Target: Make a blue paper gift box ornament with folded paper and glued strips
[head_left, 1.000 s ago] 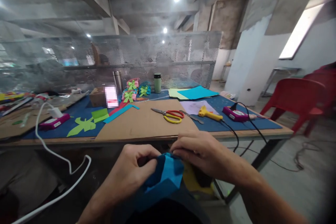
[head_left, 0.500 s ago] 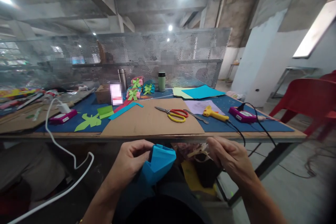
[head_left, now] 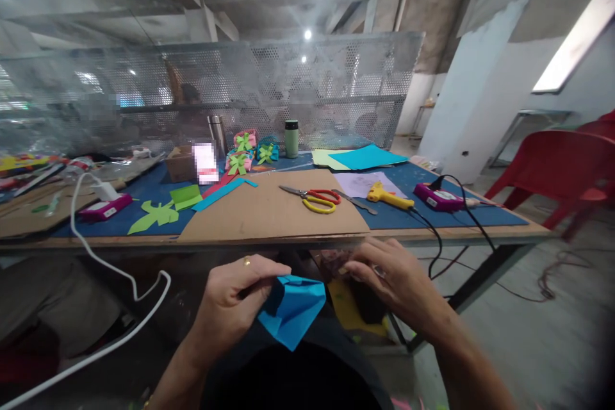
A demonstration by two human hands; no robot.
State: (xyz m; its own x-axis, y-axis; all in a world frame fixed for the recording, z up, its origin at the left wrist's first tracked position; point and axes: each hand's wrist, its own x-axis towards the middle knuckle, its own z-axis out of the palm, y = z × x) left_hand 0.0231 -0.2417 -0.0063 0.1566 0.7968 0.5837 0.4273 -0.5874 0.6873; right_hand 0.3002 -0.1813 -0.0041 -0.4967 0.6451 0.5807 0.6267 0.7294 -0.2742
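A folded blue paper piece (head_left: 298, 307) hangs below the table's front edge, pinched at its upper left by my left hand (head_left: 237, 295). To the right of the paper, and apart from it, is my right hand (head_left: 384, 272), its fingers curled together; whether something small is between them cannot be made out. On the brown cardboard sheet (head_left: 250, 218) above lie scissors (head_left: 312, 198) with red and yellow handles. A yellow glue gun (head_left: 390, 196) rests on the right.
Purple power boxes (head_left: 439, 198) sit at both sides with cables. Green paper cutouts (head_left: 156, 214) lie left. Paper bows (head_left: 244, 142), a green bottle (head_left: 291, 139), a steel flask (head_left: 217, 134) and blue sheets (head_left: 368, 157) stand or lie behind. A red chair (head_left: 557, 170) is at right.
My right hand has moved left, nearer the blue paper. My left hand has turned a little, and the paper now shows more of its open folds. The view has shifted slightly.
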